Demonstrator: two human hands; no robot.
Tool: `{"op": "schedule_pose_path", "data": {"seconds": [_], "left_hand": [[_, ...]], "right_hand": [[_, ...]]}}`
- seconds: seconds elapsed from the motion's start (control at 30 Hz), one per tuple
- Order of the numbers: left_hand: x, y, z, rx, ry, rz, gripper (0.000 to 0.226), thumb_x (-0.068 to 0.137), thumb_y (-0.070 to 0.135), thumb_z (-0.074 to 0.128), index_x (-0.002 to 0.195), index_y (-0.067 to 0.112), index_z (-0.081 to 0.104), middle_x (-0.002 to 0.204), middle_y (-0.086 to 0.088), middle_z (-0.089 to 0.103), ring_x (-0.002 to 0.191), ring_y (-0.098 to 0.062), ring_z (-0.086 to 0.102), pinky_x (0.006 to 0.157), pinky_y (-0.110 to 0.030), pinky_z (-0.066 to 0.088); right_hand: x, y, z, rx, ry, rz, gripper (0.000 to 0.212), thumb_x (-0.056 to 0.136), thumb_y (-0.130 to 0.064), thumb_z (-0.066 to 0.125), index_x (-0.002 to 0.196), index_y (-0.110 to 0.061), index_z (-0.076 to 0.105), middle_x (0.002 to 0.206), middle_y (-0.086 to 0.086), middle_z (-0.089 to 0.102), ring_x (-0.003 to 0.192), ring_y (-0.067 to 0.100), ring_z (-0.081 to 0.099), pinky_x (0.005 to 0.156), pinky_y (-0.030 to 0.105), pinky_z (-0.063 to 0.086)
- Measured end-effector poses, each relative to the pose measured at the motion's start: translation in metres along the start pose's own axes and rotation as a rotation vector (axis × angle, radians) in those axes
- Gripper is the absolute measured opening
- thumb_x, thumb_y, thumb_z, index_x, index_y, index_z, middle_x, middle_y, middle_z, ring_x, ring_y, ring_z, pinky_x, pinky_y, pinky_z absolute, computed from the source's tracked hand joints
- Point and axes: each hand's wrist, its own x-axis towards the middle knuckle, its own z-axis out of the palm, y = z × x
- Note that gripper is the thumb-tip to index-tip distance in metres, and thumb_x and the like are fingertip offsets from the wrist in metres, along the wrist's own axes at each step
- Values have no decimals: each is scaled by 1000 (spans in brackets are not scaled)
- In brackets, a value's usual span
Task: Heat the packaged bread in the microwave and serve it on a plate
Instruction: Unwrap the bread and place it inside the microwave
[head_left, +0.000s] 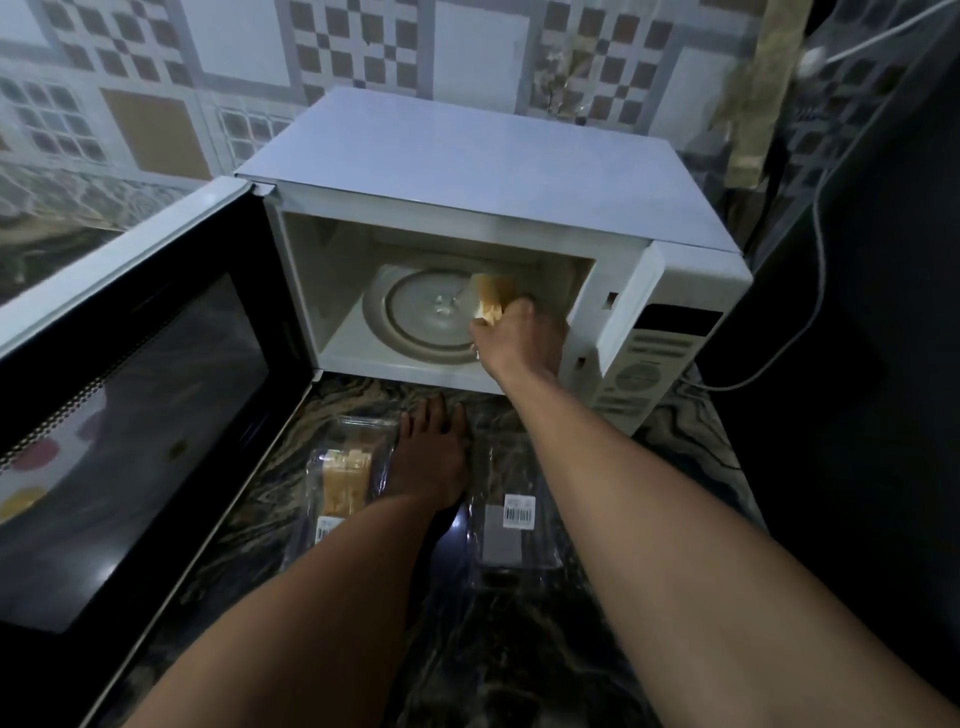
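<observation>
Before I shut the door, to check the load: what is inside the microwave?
The glass turntable and bread held by the right hand. The hand covers the bread's near end and the turntable's right edge.

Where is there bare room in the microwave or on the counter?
The left half of the turntable is free, between the microwave wall and the right hand holding bread. The counter is bare near the camera, between the forearms. Crowded: bread pack, left hand and barcoded pack lie side by side.
</observation>
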Motion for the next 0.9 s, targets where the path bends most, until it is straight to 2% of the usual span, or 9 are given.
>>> {"op": "schedule_pose_path", "data": {"seconds": [0.13, 0.27, 0.33, 0.4, 0.47, 0.6, 0.7, 0.77, 0.9], "left_hand": [[3, -2, 4, 7, 10, -6, 57, 107, 29, 20, 160, 13, 7, 167, -17, -1, 154, -34, -5, 123, -48, -2], [7, -4, 6, -13, 29, -4, 57, 107, 30, 22, 160, 16, 9, 168, -14, 1, 154, -33, -5, 123, -48, -2], [9, -7, 8, -39, 25, -1, 57, 107, 31, 25, 161, 17, 10, 168, -13, 2, 154, -32, -5, 122, -47, -3], [9, -8, 9, -46, 22, 5, 58, 107, 32, 26, 161, 18, 10, 168, -13, 1, 154, -31, -5, 123, -47, -3], [9, -8, 8, -54, -1, 11, 58, 107, 33, 26, 161, 18, 9, 168, -13, 0, 154, -30, -7, 123, -47, -4], [11, -7, 6, -66, -34, -8, 59, 107, 32, 26, 161, 18, 8, 168, -12, -1, 154, -29, -8, 124, -47, -3], [12, -7, 9, -69, -33, -5, 59, 107, 34, 27, 161, 18, 9, 168, -12, -2, 154, -30, -10, 124, -48, -2], [11, -7, 8, -72, -31, -5, 59, 106, 36, 28, 161, 18, 11, 168, -11, -2, 154, -30, -10, 124, -48, -3], [9, -2, -4, -91, -72, -15, 59, 106, 33, 32, 160, 17, 14, 168, -13, -2, 154, -33, -7, 122, -49, -2]], "right_hand": [[26, -6, 17, -9, -63, 53, 50, 88, -45, 68, 123, -11, 56, 119, 10, 65, 110, 32, 62, 87, 38, 50], [39, -8, 35, 3, -103, 28, 45, 94, -42, 61, 127, -12, 53, 120, 10, 64, 110, 31, 62, 77, 33, 45], [44, -9, 43, 37, -104, 32, 46, 94, -42, 62, 126, -11, 52, 120, 12, 64, 113, 33, 60, 82, 36, 47], [49, -11, 45, 89, -118, 46, 42, 94, -40, 65, 121, -9, 53, 110, 10, 66, 113, 34, 59, 84, 38, 48], [52, -13, 44, 139, -130, 60, 31, 96, -34, 65, 113, -11, 55, 88, -1, 67, 111, 32, 61, 82, 36, 46], [52, -11, 38, 148, -172, 60, 47, 88, -40, 74, 121, -11, 57, 111, 6, 69, 110, 30, 63, 88, 41, 53], [49, -8, 30, 172, -205, 60, 32, 92, -39, 69, 112, -17, 56, 99, -2, 68, 108, 26, 63, 77, 35, 46], [46, -9, 26, 112, -199, 26, 42, 91, -42, 69, 119, -15, 53, 110, 5, 66, 110, 28, 61, 74, 33, 41], [31, -14, 12, -68, -160, -31, 52, 92, -49, 64, 126, -11, 49, 117, 11, 64, 108, 32, 61, 78, 36, 50]]}}
